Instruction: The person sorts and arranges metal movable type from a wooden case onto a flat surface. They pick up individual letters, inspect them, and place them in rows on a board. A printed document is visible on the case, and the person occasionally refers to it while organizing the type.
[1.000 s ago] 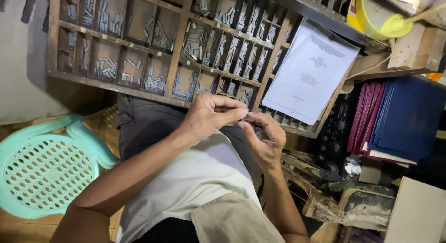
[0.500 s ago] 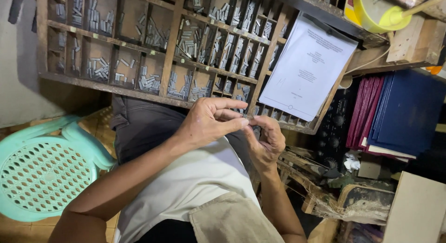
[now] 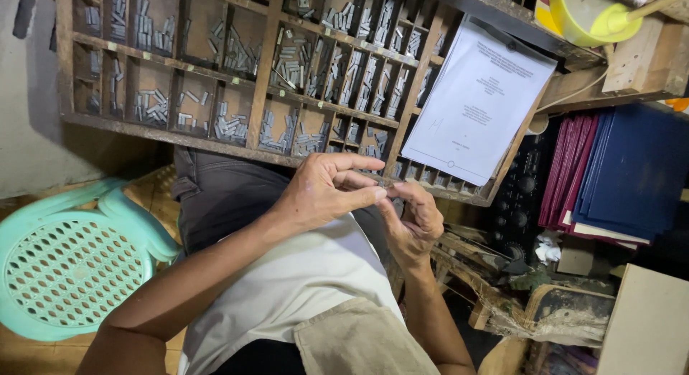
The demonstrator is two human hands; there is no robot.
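My left hand (image 3: 326, 192) and my right hand (image 3: 415, 221) meet above my lap, in front of a wooden type case (image 3: 251, 142). The right hand is curled, palm toward me, around something small and dark, mostly hidden by its fingers. The left hand's thumb and forefinger stretch out and touch the right hand's fingertips. I cannot see whether they pinch anything. The case's many small compartments hold several grey metal type pieces (image 3: 291, 63). A white printed sheet (image 3: 477, 102) leans on the case's right end.
A mint-green plastic chair (image 3: 68, 264) stands at the left. Dark red and blue bound books (image 3: 617, 174) stand at the right, under a wooden shelf with a yellow tub (image 3: 581, 12). Clutter and a black device with knobs (image 3: 520, 203) lie below the sheet.
The hands stay together in the same place. The left hand's fingers have stretched out from a more bunched grip toward the right hand's fingertips.
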